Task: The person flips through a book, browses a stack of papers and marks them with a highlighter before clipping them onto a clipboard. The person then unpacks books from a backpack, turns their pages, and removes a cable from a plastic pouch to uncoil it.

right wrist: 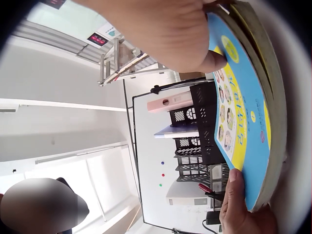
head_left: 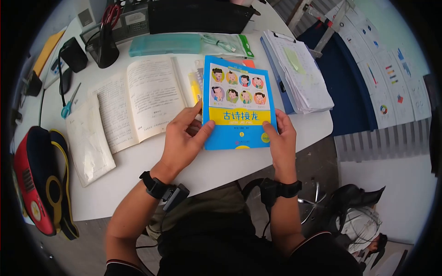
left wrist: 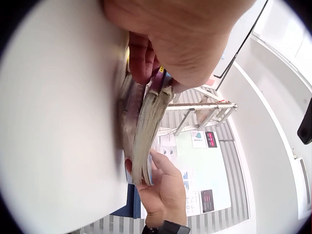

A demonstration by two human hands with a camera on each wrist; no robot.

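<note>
Both hands hold a blue and yellow children's book (head_left: 239, 94) above the near edge of the white desk, its front cover facing up with rows of cartoon faces. My left hand (head_left: 182, 140) grips the lower left side, thumb on the cover and fingers behind. On the opposite side my right hand (head_left: 283, 138) pinches the edge, its thumb pressed on the cover. In the left wrist view, the worn page edges (left wrist: 150, 122) show between the hands as two thick layers. A dark gap runs along the pages of the book (right wrist: 253, 122) in the right wrist view.
An open book (head_left: 154, 99) and a whitish pouch (head_left: 90, 142) lie left, near teal-handled scissors (head_left: 68, 108). Behind are a teal pencil case (head_left: 163, 44) and a black pen holder (head_left: 103, 50). Clipped papers (head_left: 304, 78) lie right; a red-and-black bag (head_left: 37, 184) sits at the left edge.
</note>
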